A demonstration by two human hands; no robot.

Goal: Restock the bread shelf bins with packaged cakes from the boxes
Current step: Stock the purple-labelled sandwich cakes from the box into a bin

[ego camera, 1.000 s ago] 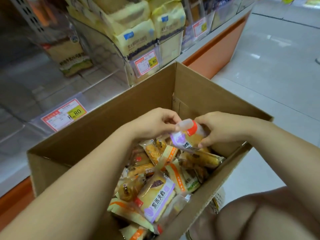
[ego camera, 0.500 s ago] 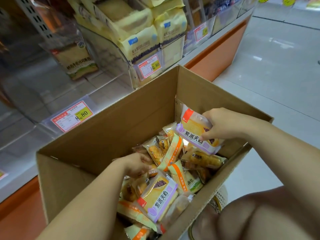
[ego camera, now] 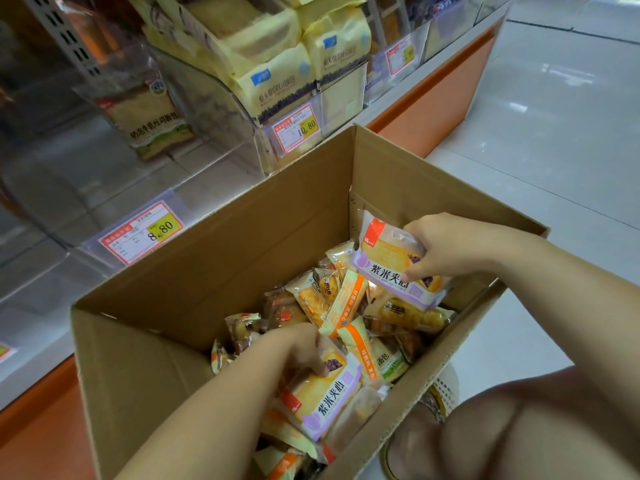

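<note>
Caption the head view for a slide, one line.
Right hand holds a purple cake pack inside the cardboard box; left hand touches a second pack below.

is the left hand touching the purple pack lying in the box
Touching: head view shows the left hand curled onto the lying purple pack at its top end. The right hand holds the raised pack.

My right hand gripping a purple cake above the box, my left hand pinching a second cake inside, bins behind
</note>
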